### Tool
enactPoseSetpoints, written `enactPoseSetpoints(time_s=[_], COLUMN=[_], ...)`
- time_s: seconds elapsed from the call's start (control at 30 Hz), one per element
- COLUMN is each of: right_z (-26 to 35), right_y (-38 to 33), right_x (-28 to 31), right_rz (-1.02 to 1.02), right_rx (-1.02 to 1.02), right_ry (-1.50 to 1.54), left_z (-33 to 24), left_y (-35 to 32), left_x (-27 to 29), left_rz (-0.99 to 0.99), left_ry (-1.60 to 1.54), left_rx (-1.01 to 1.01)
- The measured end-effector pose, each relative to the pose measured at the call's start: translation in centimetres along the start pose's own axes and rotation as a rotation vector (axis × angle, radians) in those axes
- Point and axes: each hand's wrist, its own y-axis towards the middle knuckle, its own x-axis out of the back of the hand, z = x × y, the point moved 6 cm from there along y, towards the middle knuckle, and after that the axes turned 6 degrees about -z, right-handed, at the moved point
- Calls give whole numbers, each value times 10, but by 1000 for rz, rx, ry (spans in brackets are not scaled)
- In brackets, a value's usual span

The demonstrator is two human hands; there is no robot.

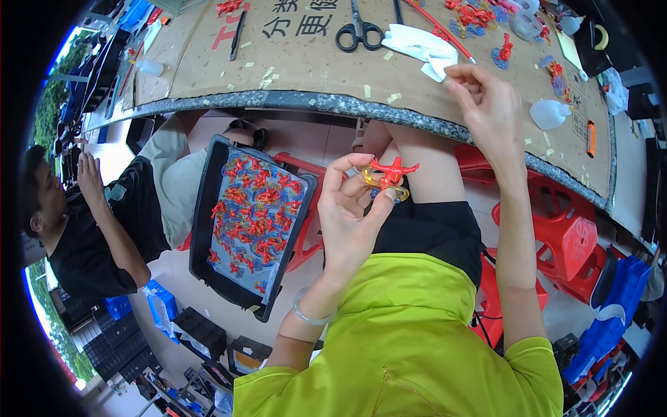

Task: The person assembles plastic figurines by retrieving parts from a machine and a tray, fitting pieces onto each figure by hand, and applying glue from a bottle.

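Over my lap, my left hand (351, 215) pinches a small red figurine (394, 170) with outstretched arms between thumb and fingers. Clear yellow and bluish parts surround the figurine's lower half. At the table edge, my right hand (490, 104) has its fingers curled together at the corner of a crumpled white tissue (420, 48), which they seem to pinch. The tissue lies on the cardboard-covered table (313, 69), beside black-handled scissors (359, 35).
A black tray (201, 240) full of red figurines with blue bases stands left of my lap. More figurines (476, 17) lie on the table's far right, near a white squeeze bottle (550, 114) and an orange cutter (590, 139). Red stools (566, 233) stand right; a person (104, 215) sits left.
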Motion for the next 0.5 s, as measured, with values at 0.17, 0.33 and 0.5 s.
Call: enactPoseSetpoints(time_s=[0.17, 0.33, 0.5], right_z=[11, -14, 10], right_y=[33, 62, 47], right_x=[-1, -6, 16], right_rz=[-325, -213, -183], right_rx=[381, 298, 337], right_ry=[-527, -669, -710], left_z=[-10, -9, -7], left_y=[2, 5, 7], left_x=[11, 18, 21], left_rz=[-93, -92, -90], left_ry=[49, 8, -28], left_rx=[-55, -37, 11])
